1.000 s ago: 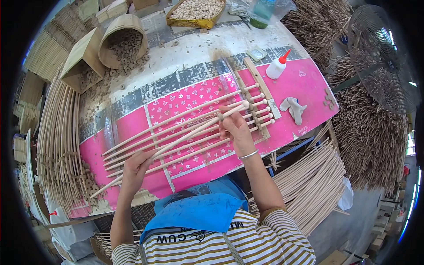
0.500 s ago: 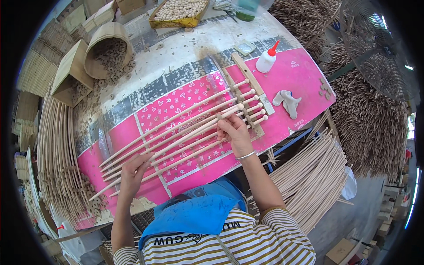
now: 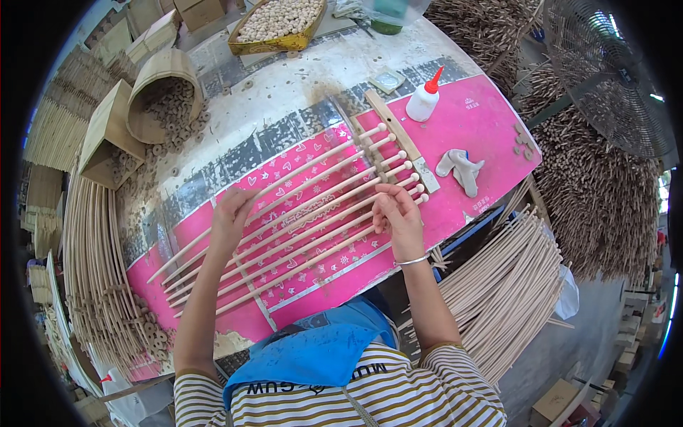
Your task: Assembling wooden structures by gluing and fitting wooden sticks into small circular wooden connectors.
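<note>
Several long pale wooden rods (image 3: 299, 213) lie side by side across a pink patterned table cover (image 3: 484, 128), their right ends passing over a wooden guide strip (image 3: 402, 139). My left hand (image 3: 229, 217) rests on the rods near their middle, fingers spread over them. My right hand (image 3: 398, 217) presses on the rods close to their right ends, fingers curled over one or two rods. Whether either hand grips a rod is not clear.
A white glue bottle with a red tip (image 3: 423, 99) and a pale glove (image 3: 461, 169) lie right of the rods. A tray of wooden beads (image 3: 277, 25), a round bamboo bin (image 3: 160, 96) and a wooden box (image 3: 107, 135) stand behind. Rod bundles (image 3: 92, 285) flank both sides; a fan (image 3: 605, 71) is at the right.
The view has moved closer. My right hand has slid down the rods toward their lower right ends; the raised rod now lies flat with the others.
</note>
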The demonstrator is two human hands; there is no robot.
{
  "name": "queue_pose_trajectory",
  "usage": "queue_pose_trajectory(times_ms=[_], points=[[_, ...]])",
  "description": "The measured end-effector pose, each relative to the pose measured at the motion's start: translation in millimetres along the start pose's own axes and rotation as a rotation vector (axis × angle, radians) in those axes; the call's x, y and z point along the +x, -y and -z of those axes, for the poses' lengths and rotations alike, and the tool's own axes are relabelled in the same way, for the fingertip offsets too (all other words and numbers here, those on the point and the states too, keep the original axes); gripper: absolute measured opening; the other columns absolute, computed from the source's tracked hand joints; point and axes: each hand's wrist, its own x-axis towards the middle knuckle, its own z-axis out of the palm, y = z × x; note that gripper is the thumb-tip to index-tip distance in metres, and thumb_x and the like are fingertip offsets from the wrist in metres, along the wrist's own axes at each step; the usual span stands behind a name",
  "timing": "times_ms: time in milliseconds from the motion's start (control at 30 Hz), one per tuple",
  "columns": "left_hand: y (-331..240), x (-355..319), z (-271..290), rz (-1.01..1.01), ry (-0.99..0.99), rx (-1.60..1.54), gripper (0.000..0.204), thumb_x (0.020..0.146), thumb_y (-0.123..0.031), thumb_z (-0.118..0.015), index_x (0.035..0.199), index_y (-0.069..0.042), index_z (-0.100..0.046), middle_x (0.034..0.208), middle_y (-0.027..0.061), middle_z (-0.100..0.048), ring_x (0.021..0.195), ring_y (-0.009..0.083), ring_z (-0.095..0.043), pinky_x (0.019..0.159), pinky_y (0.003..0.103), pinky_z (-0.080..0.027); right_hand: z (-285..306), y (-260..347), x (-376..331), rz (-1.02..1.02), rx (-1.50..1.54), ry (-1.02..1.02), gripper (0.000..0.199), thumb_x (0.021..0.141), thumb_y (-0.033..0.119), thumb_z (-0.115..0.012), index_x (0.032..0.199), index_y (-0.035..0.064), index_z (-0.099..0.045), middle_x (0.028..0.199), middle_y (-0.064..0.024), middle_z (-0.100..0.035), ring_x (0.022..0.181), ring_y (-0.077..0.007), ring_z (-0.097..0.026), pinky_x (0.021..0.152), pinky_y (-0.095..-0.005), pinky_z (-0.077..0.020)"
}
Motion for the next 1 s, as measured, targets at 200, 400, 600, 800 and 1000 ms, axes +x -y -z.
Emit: queue_pose_trajectory(times_ms=[200, 400, 600, 800, 1000], points=[[10.1, 20.1, -20.5, 0.045, 0.049, 0.045, 0.022, 0.097, -0.008, -0.064, 0.117, -0.004, -0.073, 0.091, 0.0107, -0.059, 0.082, 0.0245, -0.061, 0.073, 0.036, -0.047, 13.0, -0.5, -3.8, -0.004, -0.017, -0.053, 0.029, 0.104, 0.022, -0.064, 0.125, 0.0028, -0.061, 0.086, -0.0010, -0.063, 0.066, -0.0056, -0.057, 0.054, -0.0199, -0.0469], [9.2, 20.5, -31.7, 0.123, 0.055, 0.055, 0.022, 0.096, -0.010, -0.065, 0.115, -0.005, -0.074, 0.093, 0.0113, -0.060, 0.086, 0.0283, -0.062, 0.076, 0.039, -0.048, 20.7, 8.3, 8.6, 0.008, -0.076, -0.063, 0.027, 0.103, 0.020, -0.064, 0.123, 0.0025, -0.065, 0.084, 0.0011, -0.063, 0.066, -0.0035, -0.056, 0.054, -0.0191, -0.0450], [4.3, 22.2, -34.9, 0.015, 0.024, 0.183, 0.022, 0.094, -0.011, -0.066, 0.114, -0.007, -0.076, 0.094, 0.0107, -0.061, 0.094, 0.0300, -0.061, 0.079, 0.044, -0.049, 26.1, 35.5, 94.6, 0.217, -0.528, -0.078, 0.019, 0.100, 0.014, -0.066, 0.114, 0.0044, -0.075, 0.085, 0.0005, -0.064, 0.069, -0.0086, -0.059, 0.061, -0.0248, -0.0475], [1.7, 22.9, -36.9, 0.024, -0.001, 0.195, 0.022, 0.094, -0.011, -0.067, 0.112, -0.007, -0.077, 0.094, 0.0101, -0.061, 0.095, 0.0298, -0.061, 0.080, 0.043, -0.049, 14.5, 34.6, 169.2, 0.514, -1.343, 0.140, 0.017, 0.090, 0.023, -0.072, 0.103, 0.0141, -0.079, 0.091, -0.0110, -0.067, 0.090, -0.0320, -0.068, 0.079, -0.0441, -0.0543], [6.3, 20.0, -37.3, 0.002, -0.011, 0.214, 0.021, 0.095, -0.012, -0.067, 0.113, -0.007, -0.077, 0.094, 0.0101, -0.061, 0.094, 0.0299, -0.061, 0.079, 0.043, -0.049, 5.7, 34.9, 185.3, 0.484, -1.494, 0.276, 0.015, 0.087, 0.024, -0.071, 0.092, 0.0128, -0.080, 0.093, -0.0096, -0.070, 0.094, -0.0302, -0.069, 0.081, -0.0438, -0.0545]])
